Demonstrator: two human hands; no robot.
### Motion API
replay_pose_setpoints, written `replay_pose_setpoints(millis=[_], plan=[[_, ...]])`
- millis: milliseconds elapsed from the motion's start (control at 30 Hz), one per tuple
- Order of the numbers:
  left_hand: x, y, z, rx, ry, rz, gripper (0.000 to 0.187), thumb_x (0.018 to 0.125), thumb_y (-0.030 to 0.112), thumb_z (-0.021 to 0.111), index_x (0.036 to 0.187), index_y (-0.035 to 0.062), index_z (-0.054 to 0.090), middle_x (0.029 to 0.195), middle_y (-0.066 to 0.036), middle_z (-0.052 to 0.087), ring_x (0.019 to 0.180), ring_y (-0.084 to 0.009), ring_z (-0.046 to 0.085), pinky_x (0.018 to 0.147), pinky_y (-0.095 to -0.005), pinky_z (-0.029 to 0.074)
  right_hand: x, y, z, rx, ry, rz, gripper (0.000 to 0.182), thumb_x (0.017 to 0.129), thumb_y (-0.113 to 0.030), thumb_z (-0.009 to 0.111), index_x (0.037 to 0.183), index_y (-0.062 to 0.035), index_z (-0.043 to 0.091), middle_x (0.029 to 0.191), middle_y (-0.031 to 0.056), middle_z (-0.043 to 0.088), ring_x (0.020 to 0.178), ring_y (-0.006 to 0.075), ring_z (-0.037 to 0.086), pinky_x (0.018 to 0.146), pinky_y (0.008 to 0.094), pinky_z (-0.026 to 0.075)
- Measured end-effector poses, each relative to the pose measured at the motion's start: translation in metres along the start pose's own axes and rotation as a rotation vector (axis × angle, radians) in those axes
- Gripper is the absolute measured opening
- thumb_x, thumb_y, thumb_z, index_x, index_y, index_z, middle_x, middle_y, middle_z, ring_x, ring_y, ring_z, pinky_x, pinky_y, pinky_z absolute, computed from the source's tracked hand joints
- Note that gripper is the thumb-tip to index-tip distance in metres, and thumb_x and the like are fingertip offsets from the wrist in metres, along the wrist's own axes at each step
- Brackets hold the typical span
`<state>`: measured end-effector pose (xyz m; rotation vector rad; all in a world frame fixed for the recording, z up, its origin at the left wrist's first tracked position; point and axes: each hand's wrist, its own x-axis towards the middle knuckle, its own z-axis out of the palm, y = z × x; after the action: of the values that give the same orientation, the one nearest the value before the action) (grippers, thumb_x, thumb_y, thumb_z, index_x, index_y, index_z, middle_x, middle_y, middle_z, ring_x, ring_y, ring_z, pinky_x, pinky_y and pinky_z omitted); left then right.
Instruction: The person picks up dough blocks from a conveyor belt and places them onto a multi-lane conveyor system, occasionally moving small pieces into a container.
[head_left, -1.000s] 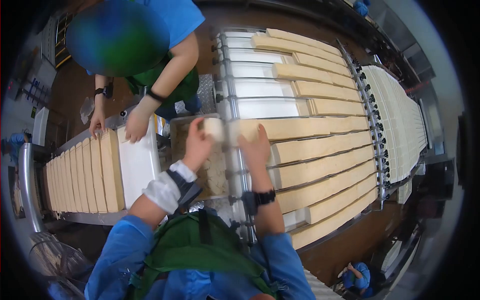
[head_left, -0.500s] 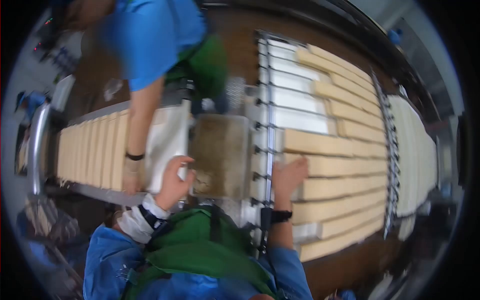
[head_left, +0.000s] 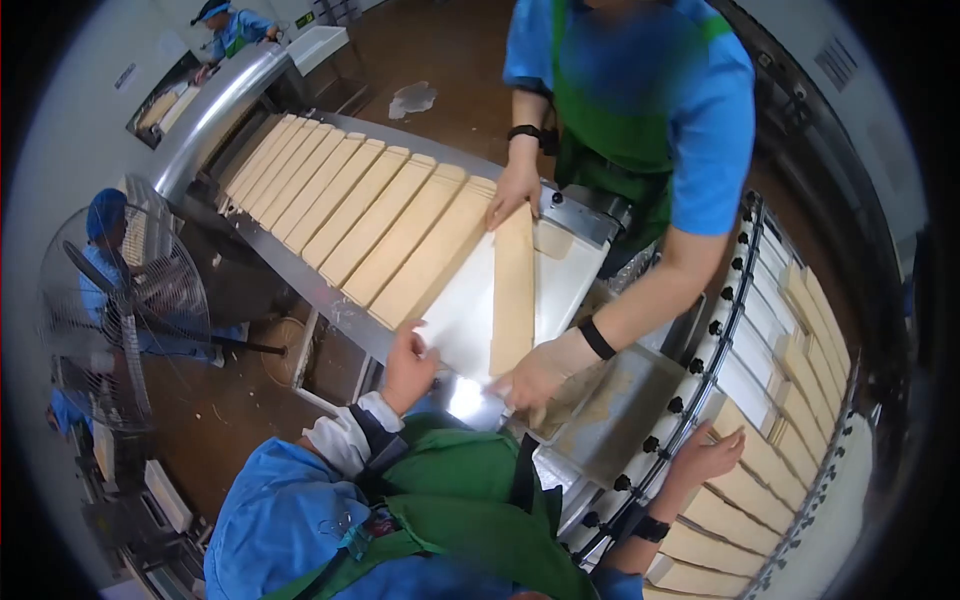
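My left hand [head_left: 410, 368] is open beside the near edge of the white belt [head_left: 458, 325], thumb and fingers apart with nothing between them. On the right, my right hand [head_left: 705, 457] is open, its fingers stretched over the near ends of pale yellow slabs [head_left: 745, 492] lying in rows on a slatted conveyor. Across from me, a co-worker's hands [head_left: 517, 190] [head_left: 548, 374] hold the two ends of a long pale strip [head_left: 514, 290] above the white belt. A row of similar pale strips [head_left: 375, 215] lies on the belt to the left.
Between the two conveyors sits a shallow grey tray [head_left: 625, 415]. Black knobs [head_left: 675, 404] line the right conveyor's rail. A caged fan [head_left: 125, 310] stands at left, near another person [head_left: 105, 225]. A metal roller housing [head_left: 225, 125] spans the belt's far end.
My view has swung left. The co-worker, earlier with one arm over the left belt, now has both hands on a strip. Both my hands stay open near their conveyors.
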<state>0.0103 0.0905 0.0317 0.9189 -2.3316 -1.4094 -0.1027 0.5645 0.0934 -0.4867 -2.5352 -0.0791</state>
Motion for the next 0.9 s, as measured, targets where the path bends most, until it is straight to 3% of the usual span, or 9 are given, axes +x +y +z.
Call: replay_pose_setpoints(millis=[67,133,200,267,333,467,700,767,900], plan=[[0.018,-0.017,-0.011,0.174,0.118,-0.036,0.055,0.077,0.009,0.072,0.127,0.0024,0.051,0.097,-0.017,0.066,0.077,-0.0293,0.063,0.072,-0.0383,0.052,-0.002,-0.08,-0.046,0.378,0.16,-0.223,0.057,0.09,-0.024,0.067,0.137,0.0022,0.048,0.134,0.0244,0.053,0.127,0.041,0.047,0.107,0.0515,0.036],[0.035,-0.035,-0.022,-0.019,0.094,-0.119,0.064,0.076,0.01,0.073,0.134,0.0028,0.047,0.107,-0.023,0.064,0.093,-0.033,0.064,0.082,-0.0397,0.052,-0.01,-0.165,-0.088,0.738,-0.015,-0.394,0.05,0.085,-0.01,0.067,0.131,0.003,0.052,0.129,0.0231,0.056,0.121,0.0425,0.051,0.104,0.0498,0.039],[0.061,-0.069,-0.025,-0.097,0.011,-0.116,0.075,0.075,0.01,0.074,0.142,0.0028,0.041,0.114,-0.026,0.063,0.11,-0.0352,0.063,0.093,-0.0402,0.05,-0.027,-0.271,-0.101,0.815,-0.508,-0.716,0.048,0.08,-0.008,0.067,0.124,0.0031,0.054,0.123,0.0245,0.056,0.117,0.0438,0.051,0.103,0.0493,0.04],[0.068,-0.085,-0.032,-0.088,-0.081,-0.193,0.08,0.074,0.01,0.075,0.145,0.0049,0.038,0.096,-0.018,0.067,0.09,-0.0298,0.067,0.08,-0.0368,0.054,-0.051,-0.338,-0.063,1.006,-0.534,-0.886,0.053,0.08,-0.014,0.07,0.127,0.0036,0.052,0.128,0.0268,0.054,0.121,0.0443,0.05,0.105,0.0481,0.04],[0.073,-0.078,-0.045,-0.117,-0.226,-0.301,0.084,0.074,0.01,0.076,0.148,0.0078,0.036,0.086,-0.012,0.065,0.079,-0.0242,0.065,0.072,-0.034,0.053,-0.066,-0.4,-0.024,0.951,-0.67,-0.86,0.056,0.083,-0.018,0.069,0.13,0.0065,0.05,0.132,0.0296,0.051,0.126,0.0459,0.046,0.11,0.0494,0.036],[0.082,-0.071,-0.063,-0.205,-0.442,-0.404,0.089,0.076,0.012,0.077,0.152,0.0134,0.032,0.077,-0.006,0.06,0.069,-0.0159,0.059,0.063,-0.03,0.051,-0.077,-0.5,0.067,0.751,-0.555,-0.801,0.066,0.087,-0.024,0.068,0.139,0.008,0.043,0.144,0.0302,0.041,0.136,0.044,0.037,0.115,0.0503,0.029],[0.103,-0.073,-0.075,-0.416,-0.721,-0.501,0.097,0.08,0.007,0.071,0.159,0.0136,0.013,0.074,-0.005,0.061,0.061,-0.0126,0.055,0.056,-0.0265,0.045,-0.097,-0.526,0.091,0.518,-0.535,-0.705,0.077,0.093,-0.04,0.058,0.149,0.0061,0.033,0.156,0.0238,0.031,0.147,0.0354,0.023,0.12,0.0534,0.017],[0.109,-0.073,-0.078,-0.52,-0.785,-0.568,0.098,0.081,0.001,0.064,0.159,0.0135,0.005,0.07,-0.003,0.058,0.056,-0.0101,0.051,0.051,-0.0237,0.039,-0.106,-0.522,0.094,0.502,-0.441,-0.708,0.072,0.092,-0.038,0.058,0.146,0.0053,0.038,0.151,0.0221,0.037,0.144,0.0348,0.028,0.119,0.0556,0.017],[0.116,-0.08,-0.078,-0.648,-0.929,-0.668,0.105,0.08,-0.006,0.065,0.159,0.0176,-0.001,0.077,-0.007,0.061,0.067,-0.0131,0.059,0.059,-0.0259,0.049,-0.082,-0.543,0.085,0.414,-0.512,-0.657,0.063,0.084,-0.034,0.063,0.134,0.0027,0.05,0.135,0.0193,0.051,0.133,0.0334,0.04,0.117,0.0577,0.02]])
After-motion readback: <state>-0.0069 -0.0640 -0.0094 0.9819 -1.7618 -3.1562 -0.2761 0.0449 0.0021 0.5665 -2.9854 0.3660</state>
